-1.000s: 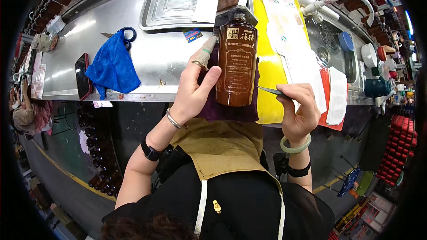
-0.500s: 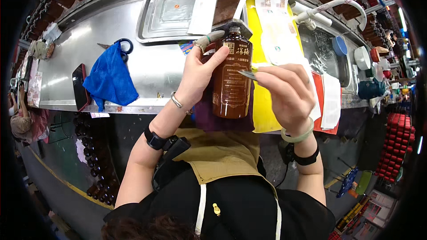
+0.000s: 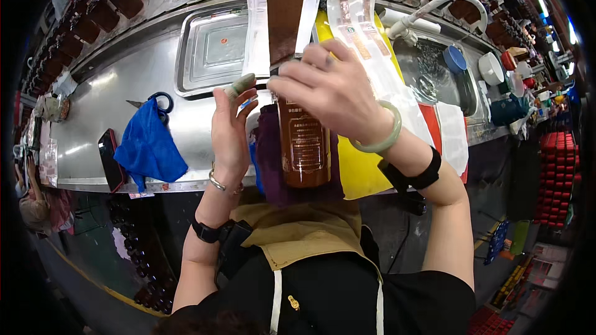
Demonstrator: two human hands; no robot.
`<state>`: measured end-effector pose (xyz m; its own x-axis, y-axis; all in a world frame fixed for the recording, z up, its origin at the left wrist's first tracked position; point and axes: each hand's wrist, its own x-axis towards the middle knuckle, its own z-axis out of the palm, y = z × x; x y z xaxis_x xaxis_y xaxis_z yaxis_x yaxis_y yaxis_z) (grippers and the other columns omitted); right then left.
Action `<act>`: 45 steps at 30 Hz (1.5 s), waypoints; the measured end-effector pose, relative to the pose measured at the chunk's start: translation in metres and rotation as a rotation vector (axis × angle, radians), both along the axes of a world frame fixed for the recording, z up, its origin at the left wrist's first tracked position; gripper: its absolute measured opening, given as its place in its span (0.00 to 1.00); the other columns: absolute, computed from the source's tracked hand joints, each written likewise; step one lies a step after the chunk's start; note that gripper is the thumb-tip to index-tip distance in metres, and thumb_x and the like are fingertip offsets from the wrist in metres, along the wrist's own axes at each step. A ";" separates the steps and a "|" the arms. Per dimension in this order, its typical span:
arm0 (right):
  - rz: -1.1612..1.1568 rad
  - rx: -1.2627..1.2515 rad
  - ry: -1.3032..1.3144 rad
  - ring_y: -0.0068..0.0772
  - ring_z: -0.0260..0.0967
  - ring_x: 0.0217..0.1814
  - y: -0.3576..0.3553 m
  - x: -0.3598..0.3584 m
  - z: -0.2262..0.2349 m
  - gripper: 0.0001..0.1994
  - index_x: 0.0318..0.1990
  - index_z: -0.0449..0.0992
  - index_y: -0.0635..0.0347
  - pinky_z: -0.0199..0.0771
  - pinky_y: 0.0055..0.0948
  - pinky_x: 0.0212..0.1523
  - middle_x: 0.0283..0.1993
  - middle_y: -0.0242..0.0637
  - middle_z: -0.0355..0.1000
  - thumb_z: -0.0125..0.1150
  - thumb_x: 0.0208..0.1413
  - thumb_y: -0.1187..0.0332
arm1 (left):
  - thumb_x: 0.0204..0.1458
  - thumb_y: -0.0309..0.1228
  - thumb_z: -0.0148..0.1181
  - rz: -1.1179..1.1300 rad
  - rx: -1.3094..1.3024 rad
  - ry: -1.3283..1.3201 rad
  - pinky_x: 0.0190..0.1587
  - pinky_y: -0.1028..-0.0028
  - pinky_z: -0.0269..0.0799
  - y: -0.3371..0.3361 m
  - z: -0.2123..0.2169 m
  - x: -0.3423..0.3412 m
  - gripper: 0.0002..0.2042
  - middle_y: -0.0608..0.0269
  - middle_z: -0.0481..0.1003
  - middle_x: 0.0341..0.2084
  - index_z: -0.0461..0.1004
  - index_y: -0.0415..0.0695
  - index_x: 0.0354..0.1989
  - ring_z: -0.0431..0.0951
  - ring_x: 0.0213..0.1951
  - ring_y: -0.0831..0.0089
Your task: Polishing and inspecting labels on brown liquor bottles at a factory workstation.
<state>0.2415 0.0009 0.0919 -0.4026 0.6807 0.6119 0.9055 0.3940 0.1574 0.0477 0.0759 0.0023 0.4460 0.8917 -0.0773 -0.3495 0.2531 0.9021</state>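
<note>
Bottle (image 3: pixel 306 149) on cloth (image 3: pixel 269 161), likely for padding. Left hand (image 3: pixel 231 111) loosely spread at its 10 o'clock. Right hand (image 3: pixel 326 87) curled over its 12; pinch hidden, can't tell.

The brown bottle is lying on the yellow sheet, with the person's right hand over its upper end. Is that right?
Not quite: the head view shows the brown bottle lying on a purple cloth, with the yellow sheet to its right. The right hand is over its upper end.
</note>
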 end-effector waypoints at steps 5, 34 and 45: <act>0.471 -0.243 0.257 0.27 0.67 0.36 -0.070 -0.028 -0.016 0.15 0.46 0.84 0.49 0.72 0.28 0.41 0.45 0.24 0.78 0.68 0.49 0.66 | 0.75 0.59 0.25 -0.084 0.171 0.078 0.66 0.62 0.66 -0.005 -0.008 -0.006 0.38 0.55 0.77 0.61 0.73 0.39 0.66 0.74 0.62 0.65; -0.420 -0.252 1.581 0.22 0.64 0.44 -0.168 -0.029 -0.075 0.14 0.56 0.70 0.64 0.67 0.24 0.48 0.45 0.33 0.68 0.59 0.68 0.69 | 0.37 0.31 0.82 0.072 1.457 0.666 0.61 0.60 0.69 -0.097 -0.008 -0.023 0.34 0.61 0.71 0.62 0.81 0.54 0.60 0.70 0.60 0.56; -0.321 -0.070 1.028 0.39 0.65 0.39 -0.154 -0.065 -0.083 0.29 0.45 0.68 0.60 0.68 0.33 0.41 0.40 0.39 0.66 0.87 0.41 0.71 | 0.53 0.45 0.74 0.067 0.984 0.476 0.67 0.55 0.61 -0.089 -0.016 -0.030 0.42 0.46 0.68 0.60 0.63 0.30 0.70 0.68 0.62 0.50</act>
<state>0.1767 -0.1532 0.0093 0.4853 0.7097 0.5106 0.6539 0.0931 -0.7509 0.0182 -0.0132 -0.0133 0.5076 0.6788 0.5306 0.1021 -0.6589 0.7453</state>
